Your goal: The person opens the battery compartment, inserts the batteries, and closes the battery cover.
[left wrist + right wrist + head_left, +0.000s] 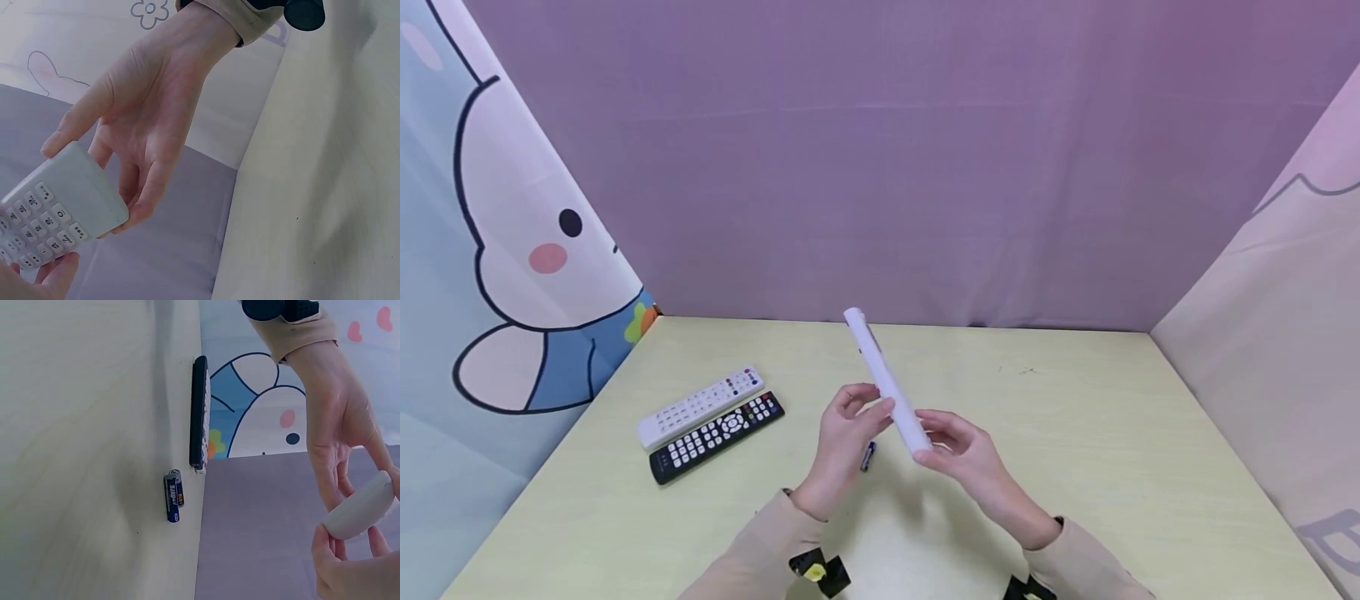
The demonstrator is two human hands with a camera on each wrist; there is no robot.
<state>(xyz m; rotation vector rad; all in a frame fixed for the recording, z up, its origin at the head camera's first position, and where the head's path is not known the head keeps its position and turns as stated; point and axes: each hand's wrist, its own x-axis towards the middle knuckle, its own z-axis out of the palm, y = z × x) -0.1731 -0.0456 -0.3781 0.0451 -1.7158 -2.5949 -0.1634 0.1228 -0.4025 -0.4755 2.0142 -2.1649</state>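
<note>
A white remote control (887, 379) is held up over the table, tilted and seen nearly edge-on from the head. My left hand (848, 437) grips it near its middle, between thumb and fingers. At its lower end, my right hand (970, 458) pinches it with the thumb on the near side. In the left wrist view, the keys of this remote (47, 219) show, and its blank end lies in the right hand (153, 106). Below the hands, two dark blue batteries (172, 499) lie side by side on the table; the head view shows part of them.
On the left of the table (1097, 433), a second white remote (700, 407) and a black remote (715, 437) lie beside each other, keys up. A purple cloth wall (910, 167) stands behind, with printed cloth walls on both sides.
</note>
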